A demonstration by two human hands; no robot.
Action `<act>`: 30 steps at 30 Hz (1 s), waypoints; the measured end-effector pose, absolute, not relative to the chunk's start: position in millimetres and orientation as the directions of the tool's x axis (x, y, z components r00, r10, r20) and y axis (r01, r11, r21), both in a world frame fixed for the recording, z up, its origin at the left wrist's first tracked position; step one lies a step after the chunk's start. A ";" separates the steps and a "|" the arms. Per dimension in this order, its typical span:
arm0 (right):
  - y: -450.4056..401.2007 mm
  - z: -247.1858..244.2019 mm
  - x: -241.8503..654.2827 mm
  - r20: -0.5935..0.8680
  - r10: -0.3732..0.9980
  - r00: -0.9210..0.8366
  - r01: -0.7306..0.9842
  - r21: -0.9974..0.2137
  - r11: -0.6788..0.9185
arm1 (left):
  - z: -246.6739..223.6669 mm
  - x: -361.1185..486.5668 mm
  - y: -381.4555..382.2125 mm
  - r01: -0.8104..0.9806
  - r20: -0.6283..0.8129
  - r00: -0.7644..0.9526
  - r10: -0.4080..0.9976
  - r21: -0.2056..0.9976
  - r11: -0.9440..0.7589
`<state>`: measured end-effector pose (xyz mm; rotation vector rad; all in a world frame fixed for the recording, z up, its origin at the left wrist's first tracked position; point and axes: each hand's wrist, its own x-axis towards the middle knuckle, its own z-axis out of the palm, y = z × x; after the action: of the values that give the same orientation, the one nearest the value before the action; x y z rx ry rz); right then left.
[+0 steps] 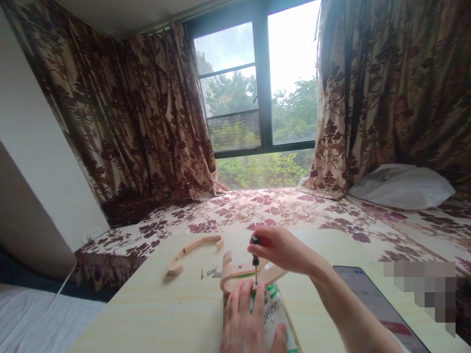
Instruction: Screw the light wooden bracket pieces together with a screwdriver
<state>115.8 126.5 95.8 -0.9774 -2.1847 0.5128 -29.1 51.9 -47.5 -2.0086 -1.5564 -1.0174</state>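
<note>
My right hand [277,247] is closed around the dark handle of a screwdriver [256,262], which stands upright with its tip down on a curved, light wooden piece [228,280]. My left hand [245,318] lies with fingers stretched over the near side of that wood, fingertips beside the screwdriver tip and thumb apart. Beneath the wood and this hand is a white and green packet [274,314] with printed writing. A second wooden strip [193,251] with hooked ends rests farther left. Between the two wooden pieces lie several small metal parts [212,272], perhaps screws.
The light wooden tabletop [154,304] has rounded far corners. A phone or tablet [375,304] lies at its right, near my forearm. Beyond are a flower-patterned cover [235,211], curtains [154,117], a window [263,98] and a white plastic bag [403,186].
</note>
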 end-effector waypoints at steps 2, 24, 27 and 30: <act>126.7 95.9 116.0 0.420 0.763 -0.491 0.497 -0.585 0.641 | -47.8 -29.1 52.1 0.944 0.756 0.115 0.645 0.118 -0.307; 124.6 96.2 114.1 0.405 0.769 -0.495 0.500 -0.591 0.633 | -49.3 -29.4 52.2 0.949 0.730 0.121 0.673 0.113 -0.293; 124.5 95.9 114.6 0.403 0.743 -0.535 0.450 -0.608 0.654 | -47.8 -28.9 51.1 0.946 0.718 0.124 0.685 0.123 -0.300; 125.2 94.7 113.9 0.403 0.753 -0.521 0.473 -0.598 0.647 | -48.1 -28.6 50.6 0.944 0.708 0.119 0.696 0.136 -0.299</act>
<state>113.9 125.2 94.7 -0.9484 -2.2128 0.5556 -28.6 50.6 -48.1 -2.0549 -1.5967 -0.9879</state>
